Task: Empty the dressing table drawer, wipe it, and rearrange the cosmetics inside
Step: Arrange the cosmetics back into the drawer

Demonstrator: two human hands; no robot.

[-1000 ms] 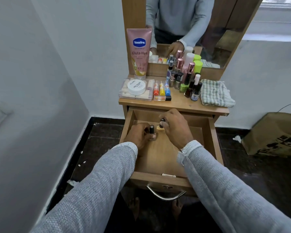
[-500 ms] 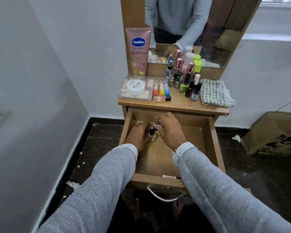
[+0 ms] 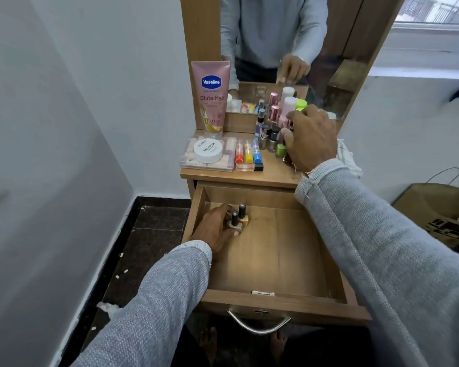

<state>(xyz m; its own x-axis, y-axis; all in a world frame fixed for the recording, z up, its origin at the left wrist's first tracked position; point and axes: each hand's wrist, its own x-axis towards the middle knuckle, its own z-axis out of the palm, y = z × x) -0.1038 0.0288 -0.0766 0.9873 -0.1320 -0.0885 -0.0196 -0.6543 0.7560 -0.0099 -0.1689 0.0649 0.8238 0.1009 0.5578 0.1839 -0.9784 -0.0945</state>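
Note:
The wooden drawer is pulled open below the dressing table top. In its back left corner stand two small nail polish bottles with black caps. My left hand grips the nearer bottle; the other bottle stands touching it. My right hand is up on the table top among a cluster of small bottles, fingers curled round a small pink-capped bottle that the hand mostly hides.
On the table top stand a pink Vaseline tube, a white jar on a clear case, three coloured lip balms and a checked cloth. Behind is a mirror. A paper bag sits on the floor at right.
My right hand has let go of the second bottle in the drawer and has moved up to the bottle cluster on the table top. My left hand stays on its bottle.

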